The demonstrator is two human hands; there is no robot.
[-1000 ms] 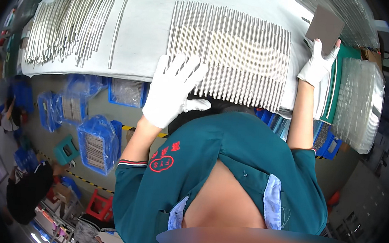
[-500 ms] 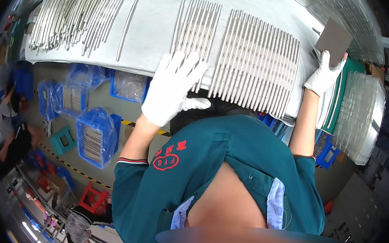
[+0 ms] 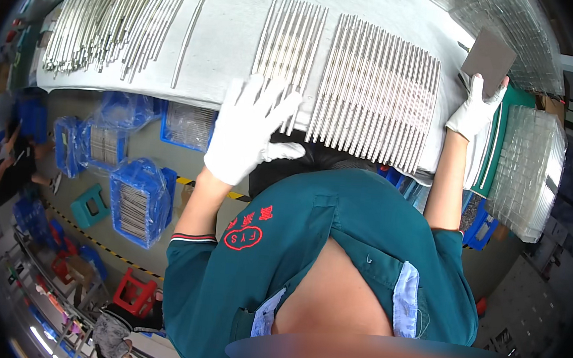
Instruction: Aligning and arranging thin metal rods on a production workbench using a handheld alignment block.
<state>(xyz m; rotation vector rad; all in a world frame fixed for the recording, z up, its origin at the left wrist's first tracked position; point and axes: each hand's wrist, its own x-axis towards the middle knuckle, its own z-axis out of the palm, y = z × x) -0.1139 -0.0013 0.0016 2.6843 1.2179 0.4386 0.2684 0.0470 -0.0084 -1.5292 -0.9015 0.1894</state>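
Note:
My left hand (image 3: 249, 129), in a white glove, lies with fingers spread over the near ends of a smaller row of thin metal rods (image 3: 289, 41). Its palm and fingers cover the lower part of some of these rods. To the right lies a wider row of the same stepped rods (image 3: 378, 85), side by side on the white-covered table (image 3: 235, 13). At the table's right end my right hand (image 3: 475, 113), also gloved in white, grips a flat dark brown-grey rectangular plate (image 3: 490, 59) by its near edge, thumb and fingers on it.
A loose pile of rods (image 3: 117, 17) fills the table's left end, with one single rod (image 3: 192, 33) beside it. Stacked clear plastic trays (image 3: 526, 174) stand at the right. Blue crates (image 3: 138, 201) with plastic wrap and a red stool (image 3: 135, 291) are on the floor. Other people are at the left.
My left hand has shifted slightly left and is a little blurred. The leftmost rod of the smaller row now lies closer to its neighbours. My right hand still holds the plate.

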